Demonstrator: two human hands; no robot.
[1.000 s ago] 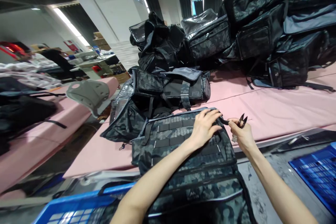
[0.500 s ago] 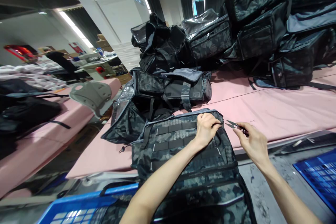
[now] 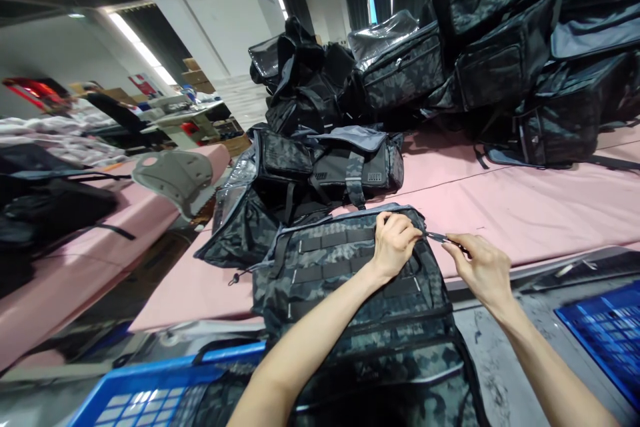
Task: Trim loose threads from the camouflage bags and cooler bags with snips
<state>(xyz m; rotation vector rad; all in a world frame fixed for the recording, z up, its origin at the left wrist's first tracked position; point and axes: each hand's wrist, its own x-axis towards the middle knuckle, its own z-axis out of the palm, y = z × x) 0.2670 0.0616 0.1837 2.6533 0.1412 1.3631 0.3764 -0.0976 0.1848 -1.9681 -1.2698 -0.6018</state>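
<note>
Head camera faces down, near backpack.

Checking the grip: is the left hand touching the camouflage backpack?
Touching. Head view: the left hand pinches the top edge of the camouflage backpack.

A backpack lies over the counter's near edge. The left grip pinches its far right corner. The right grip, just to the right, holds snips between the two. A bag lies behind the backpack, with a pile of bags farther back and right. One crate stands near left and a second crate near right.
</note>
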